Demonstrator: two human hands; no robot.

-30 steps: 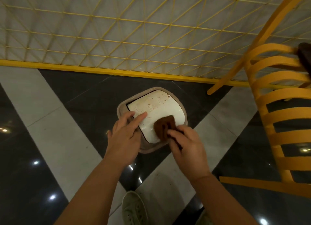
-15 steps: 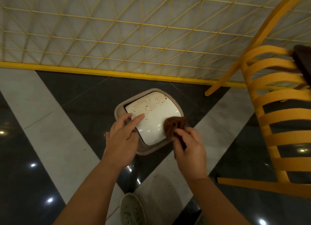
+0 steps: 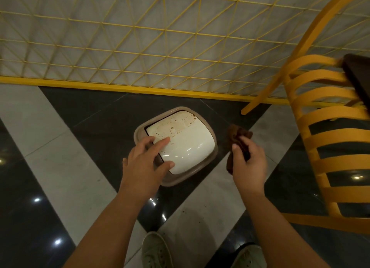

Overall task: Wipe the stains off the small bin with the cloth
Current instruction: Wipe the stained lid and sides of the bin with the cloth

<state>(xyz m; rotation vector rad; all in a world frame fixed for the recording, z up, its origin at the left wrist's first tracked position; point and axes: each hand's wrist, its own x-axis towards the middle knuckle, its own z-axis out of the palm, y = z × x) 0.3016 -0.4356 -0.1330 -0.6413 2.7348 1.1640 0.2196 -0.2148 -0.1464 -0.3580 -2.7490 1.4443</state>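
My right hand (image 3: 249, 161) has a tight grip on the brown cloth (image 3: 237, 137), bunched between curled fingers and thumb, a ragged end sticking up past my fingertips and another fold hanging below the palm. The cloth is off the small bin (image 3: 176, 145), held just beside its right edge above the floor and not touching it.

My left hand (image 3: 147, 161) rests on the near-left part of the bin's white lid (image 3: 188, 139), fingers fairly straight and spread, the forefinger lying across the lid's left edge and the thumb on its near edge. It pinches nothing.

The bin stands on the floor (image 3: 60, 157) in front of me, seen from above: a taupe rim around the glossy white lid. Brown spots and a faint smear of stains (image 3: 178, 125) cover the far half of the lid; the near half shines with highlights.

Beyond the bin runs a yellow wire-grid fence (image 3: 140, 47) with a solid yellow base rail. To the right stands a yellow slatted chair (image 3: 324, 115). My two pale shoes (image 3: 156, 249) show at the bottom edge on the black-and-grey tiles.
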